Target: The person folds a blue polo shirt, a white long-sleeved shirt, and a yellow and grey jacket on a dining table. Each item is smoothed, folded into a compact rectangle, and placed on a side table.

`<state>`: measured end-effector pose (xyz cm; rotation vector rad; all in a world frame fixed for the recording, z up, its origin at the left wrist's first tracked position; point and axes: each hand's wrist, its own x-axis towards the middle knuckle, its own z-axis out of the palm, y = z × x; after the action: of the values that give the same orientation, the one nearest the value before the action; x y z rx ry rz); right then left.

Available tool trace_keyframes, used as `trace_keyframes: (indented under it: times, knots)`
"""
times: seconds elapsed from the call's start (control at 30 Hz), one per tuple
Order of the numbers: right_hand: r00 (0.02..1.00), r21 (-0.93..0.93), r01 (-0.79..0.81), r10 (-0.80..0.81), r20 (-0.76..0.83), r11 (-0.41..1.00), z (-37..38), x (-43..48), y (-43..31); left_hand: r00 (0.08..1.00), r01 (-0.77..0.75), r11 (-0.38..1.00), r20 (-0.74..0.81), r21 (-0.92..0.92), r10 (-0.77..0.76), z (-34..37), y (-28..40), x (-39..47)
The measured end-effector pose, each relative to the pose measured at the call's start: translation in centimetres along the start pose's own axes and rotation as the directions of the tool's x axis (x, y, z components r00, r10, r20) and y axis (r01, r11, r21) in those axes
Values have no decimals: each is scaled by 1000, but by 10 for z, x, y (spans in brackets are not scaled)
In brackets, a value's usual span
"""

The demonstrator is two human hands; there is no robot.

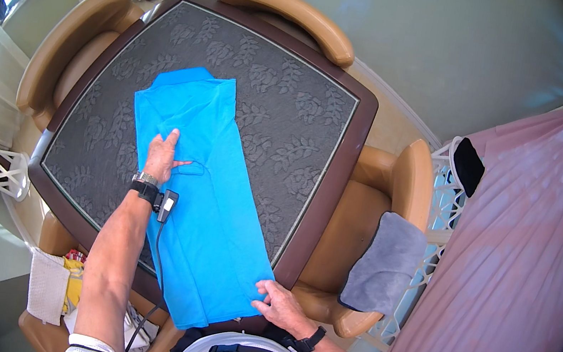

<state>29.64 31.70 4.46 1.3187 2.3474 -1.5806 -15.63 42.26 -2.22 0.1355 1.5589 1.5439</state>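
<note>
A bright blue collared shirt [221,221] lies folded lengthwise on the table, its collar [182,77] at the far end. The hem overhangs the table edge by my waist. My left hand [161,158] rests on the upper part of the shirt with thumb and one finger spread; the finger lies by a folded edge that looks like a sleeve end. Its other fingers are mostly hidden. At the lower right side edge of the shirt, near the hem, my right hand [280,305] touches the cloth with its fingers apart and slightly bent.
The table [301,108] has a dark floral top and brown rim. Tan armchairs [375,200] surround it; a grey cloth [385,263] hangs on the right one. More folded cloths [47,286] lie on the near-left chair. A cable [158,250] runs from my left wrist device.
</note>
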Motion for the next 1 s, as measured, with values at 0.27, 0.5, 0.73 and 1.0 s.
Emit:
trace_keyframes:
  times: [0.27,0.5,0.73,1.0]
  knots:
    - [961,-82,-48,68,267,995,10,17,18,999,14,1000,50,-2,-14,-5,-3,1]
    - [973,-45,45,-33,227,998,-16,45,-23,999,8,1000,31,-22,-8,-6,-6,-5]
    - [975,-66,222,-222,1,973,-44,135,-64,992,127,991,-7,-44,-128,-4,9,-5]
    - [924,-19,321,-317,-212,947,-72,256,-90,990,-142,988,16,-53,143,-13,3,-5]
